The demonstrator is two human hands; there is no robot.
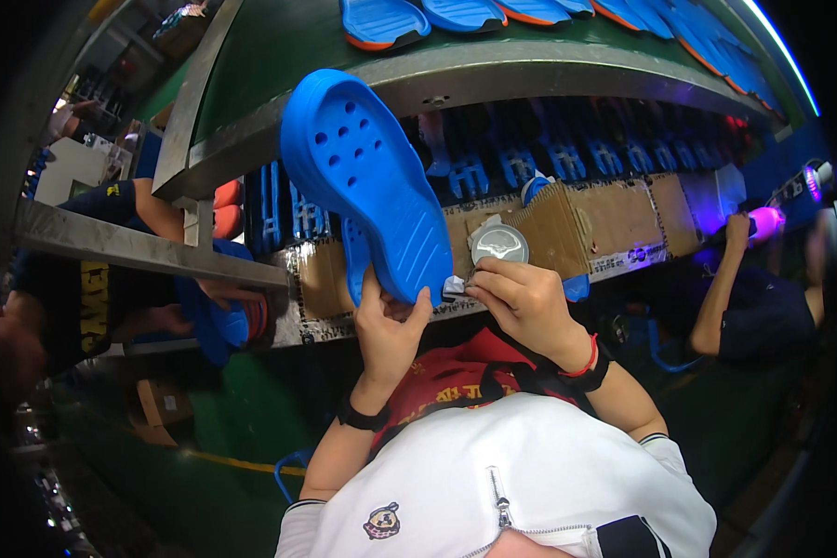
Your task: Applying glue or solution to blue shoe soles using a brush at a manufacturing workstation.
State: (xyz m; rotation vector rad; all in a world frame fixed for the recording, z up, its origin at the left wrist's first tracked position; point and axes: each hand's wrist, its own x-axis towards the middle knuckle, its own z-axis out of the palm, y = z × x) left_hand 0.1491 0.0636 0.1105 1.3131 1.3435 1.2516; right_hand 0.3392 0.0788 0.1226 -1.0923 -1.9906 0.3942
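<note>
Left hand (386, 330) fingers clamp the blue clog (367, 177) upright; right hand (521, 298) fingers pinch a white cloth (453, 286) at its heel. Wiping step; next move likely needs steady pressure.

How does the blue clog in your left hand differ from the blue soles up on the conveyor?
The blue clog is held upright in the left hand, sole out; the blue soles lie flat on the green belt. The clog is all blue; some soles have orange edges. Both are blue footwear parts.
</note>
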